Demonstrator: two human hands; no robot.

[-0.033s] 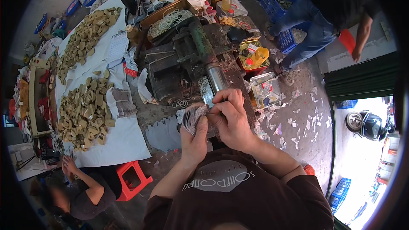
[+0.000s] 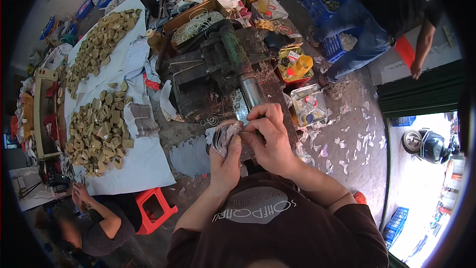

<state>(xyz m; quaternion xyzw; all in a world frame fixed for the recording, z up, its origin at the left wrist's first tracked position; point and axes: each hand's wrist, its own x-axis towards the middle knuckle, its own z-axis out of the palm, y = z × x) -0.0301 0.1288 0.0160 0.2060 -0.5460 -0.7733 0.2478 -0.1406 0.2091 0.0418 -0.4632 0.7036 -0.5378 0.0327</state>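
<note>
My left hand (image 2: 225,166) is closed around a small bundle of layered, grey glittery sheet pieces (image 2: 224,138), its thumb pressed on their side. Against the bundle's right edge, my right hand (image 2: 270,141) has its fingers pinched together; what lies between those fingertips is too small to make out. Just beyond both hands is the bright metal cylinder (image 2: 252,92) of an old green machine (image 2: 232,49). Pale, scalloped-edged sheets (image 2: 191,156) lie beside my left hand.
Two heaps of tan blocks (image 2: 99,129) cover parts of a white sheet at left. A person sits near a red stool (image 2: 154,211). At right another person stands by blue crates (image 2: 317,5). A yellow container (image 2: 301,64) and a metal tray (image 2: 308,103) stand right of the machine; scraps litter the floor.
The standing person's arms have shifted slightly at the upper right. My own hands and the bundle stay practically where they were.
</note>
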